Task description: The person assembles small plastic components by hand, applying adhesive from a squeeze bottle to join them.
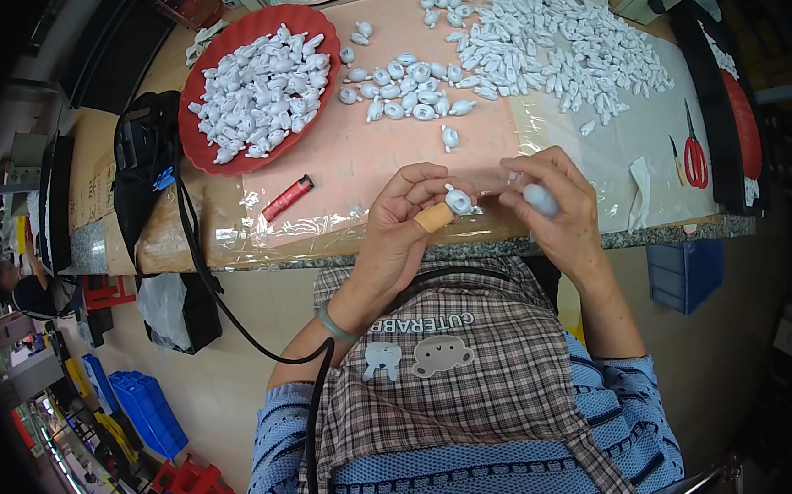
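Note:
My left hand pinches a small white toy piece, round with a little knob and a dark opening. A tan cover wraps its thumb tip. Just to the right, my right hand is closed around a pale, smooth, rounded object; its exact kind is hidden by the fingers. Something tiny and whitish shows by that hand's fingertips, too blurred to name. One similar white piece lies on the table beyond my hands, in front of a loose group of round white pieces.
A red scalloped bowl heaped with white pieces stands at left, near a red lighter. A pile of slim white pieces covers the far right. Red-handled scissors lie at the right. A black cable hangs over the table edge.

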Available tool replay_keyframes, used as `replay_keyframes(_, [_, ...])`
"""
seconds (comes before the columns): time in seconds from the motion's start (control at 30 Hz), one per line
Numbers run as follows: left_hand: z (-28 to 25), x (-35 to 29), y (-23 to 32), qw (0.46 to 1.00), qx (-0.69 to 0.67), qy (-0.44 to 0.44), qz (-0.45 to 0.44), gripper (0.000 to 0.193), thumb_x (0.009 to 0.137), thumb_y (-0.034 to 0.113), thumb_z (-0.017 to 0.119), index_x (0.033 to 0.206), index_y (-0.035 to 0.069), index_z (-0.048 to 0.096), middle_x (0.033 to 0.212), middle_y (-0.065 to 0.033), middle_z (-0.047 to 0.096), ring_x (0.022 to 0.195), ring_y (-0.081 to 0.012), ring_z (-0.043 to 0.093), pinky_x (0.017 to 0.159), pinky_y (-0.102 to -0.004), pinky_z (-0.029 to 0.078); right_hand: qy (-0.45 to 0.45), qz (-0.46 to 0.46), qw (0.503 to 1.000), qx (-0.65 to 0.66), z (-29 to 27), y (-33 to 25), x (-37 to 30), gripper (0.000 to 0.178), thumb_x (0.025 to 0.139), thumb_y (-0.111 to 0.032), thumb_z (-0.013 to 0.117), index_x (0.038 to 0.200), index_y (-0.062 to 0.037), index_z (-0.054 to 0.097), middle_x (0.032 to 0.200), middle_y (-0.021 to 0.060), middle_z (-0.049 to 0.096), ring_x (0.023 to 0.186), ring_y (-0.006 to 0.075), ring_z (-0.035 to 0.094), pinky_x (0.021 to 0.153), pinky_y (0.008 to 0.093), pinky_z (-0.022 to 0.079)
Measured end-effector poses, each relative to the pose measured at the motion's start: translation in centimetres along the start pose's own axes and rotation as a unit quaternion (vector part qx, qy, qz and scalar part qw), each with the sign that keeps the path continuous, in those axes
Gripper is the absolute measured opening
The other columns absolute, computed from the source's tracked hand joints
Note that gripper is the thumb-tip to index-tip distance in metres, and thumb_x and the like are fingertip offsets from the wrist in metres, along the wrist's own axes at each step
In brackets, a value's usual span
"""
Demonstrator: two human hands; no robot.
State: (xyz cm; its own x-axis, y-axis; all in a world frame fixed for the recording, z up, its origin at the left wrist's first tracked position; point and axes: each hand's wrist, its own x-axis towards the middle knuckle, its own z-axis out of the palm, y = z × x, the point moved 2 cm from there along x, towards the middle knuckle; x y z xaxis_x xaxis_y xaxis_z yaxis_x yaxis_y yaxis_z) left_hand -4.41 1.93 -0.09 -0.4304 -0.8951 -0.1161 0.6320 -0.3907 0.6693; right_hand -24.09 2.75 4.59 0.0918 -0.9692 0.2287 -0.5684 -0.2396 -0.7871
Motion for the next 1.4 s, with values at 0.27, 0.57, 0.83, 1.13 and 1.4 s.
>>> replay_keyframes(0.27, [0.1,0.1,-0.7,0.997,0.025,-0.011,-0.066,0.037,0.088,0.007,0.062,0.122,0.004,0.048,0.113,-0.0113,0.063,0.099,-0.019,0.064,0.085,-0.0302,0.054,-0.095,-0.122,0.988,-0.026,1.4,-1.6,0.1,0.049,0.067,-0.007,0.078,0.114,-0.0118,0.065,0.095,0.0064,0.052,0.076,0.019,0.061,0.064,0.0296,0.052])
replay_keyframes(0.57, [0.4,-0.1,0.1,0.996,0.068,0.002,-0.051,0.045,0.089,0.003,0.058,0.132,0.001,0.042,0.115,-0.014,0.062,0.105,-0.0235,0.062,0.093,-0.0337,0.051,-0.053,-0.133,0.988,-0.063,1.6,-0.6,-0.3,0.044,0.064,0.003,0.074,0.106,-0.0047,0.066,0.091,0.0094,0.055,0.078,0.0213,0.062,0.068,0.0307,0.052])
replay_keyframes(0.83, [0.6,0.0,1.8,0.992,0.127,0.006,-0.003,0.049,0.088,-0.001,0.053,0.135,0.001,0.04,0.135,-0.0201,0.048,0.111,-0.0302,0.06,0.091,-0.0342,0.05,-0.013,-0.002,0.983,0.186,0.0,0.7,-0.1,0.033,0.072,0.005,0.067,0.105,0.0014,0.064,0.094,0.006,0.056,0.067,0.0109,0.052,0.056,0.0216,0.041])
replay_keyframes(1.13, [-0.7,0.4,1.5,0.983,0.177,0.047,0.025,0.042,0.088,-0.001,0.054,0.13,-0.001,0.045,0.129,-0.0181,0.052,0.106,-0.0268,0.062,0.087,-0.0316,0.05,-0.069,0.231,0.764,0.599,0.2,2.1,-0.8,0.035,0.082,-0.017,0.07,0.109,0.0018,0.058,0.084,0.0065,0.054,0.058,0.0079,0.045,0.047,0.0199,0.032])
replay_keyframes(1.4, [-0.6,0.8,2.3,0.898,0.426,0.05,0.099,0.035,0.09,-0.005,0.049,0.125,0.0,0.05,0.119,-0.0103,0.056,0.102,-0.0176,0.062,0.083,-0.0264,0.049,-0.074,0.215,0.727,0.647,-0.9,1.7,1.9,0.037,0.084,-0.021,0.07,0.11,0.0008,0.056,0.094,0.0078,0.054,0.061,0.0077,0.046,0.048,0.0205,0.033])
